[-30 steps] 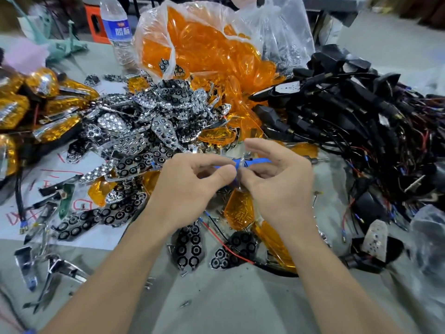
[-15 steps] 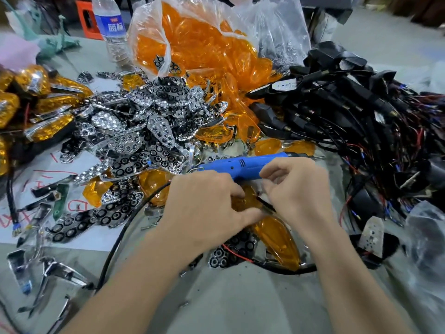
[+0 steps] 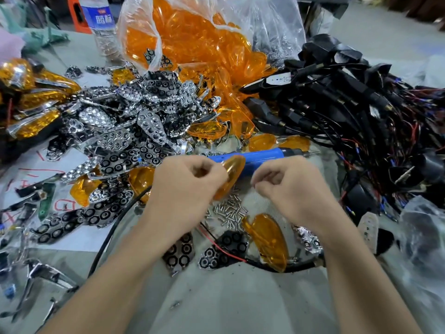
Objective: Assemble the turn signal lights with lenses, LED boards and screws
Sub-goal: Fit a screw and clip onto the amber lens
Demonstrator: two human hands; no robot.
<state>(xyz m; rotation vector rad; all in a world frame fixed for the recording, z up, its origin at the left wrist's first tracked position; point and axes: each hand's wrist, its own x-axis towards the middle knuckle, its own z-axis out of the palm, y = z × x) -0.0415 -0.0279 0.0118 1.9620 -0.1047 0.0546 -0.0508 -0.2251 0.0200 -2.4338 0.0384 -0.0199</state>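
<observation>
My left hand (image 3: 185,189) is shut on an orange lens (image 3: 231,177), holding it tilted on edge above a heap of small screws (image 3: 228,212). My right hand (image 3: 291,189) hovers just right of the lens with fingers curled; whether it pinches anything I cannot tell. A blue electric screwdriver (image 3: 262,156) lies on the table behind both hands. Another orange lens (image 3: 267,239) rests below my right hand. Chrome reflector plates (image 3: 134,131) are piled at the left.
A clear bag of orange lenses (image 3: 192,44) stands at the back. Black housings with wires (image 3: 349,104) fill the right side. Finished orange lights (image 3: 31,100) lie at the far left. A water bottle (image 3: 102,25) stands behind. A black cable (image 3: 113,227) curves by my left arm.
My hands have lifted and moved apart. The left hand now holds an orange lens up over the screws. The view has tilted, showing more of the screwdriver and the screw heap.
</observation>
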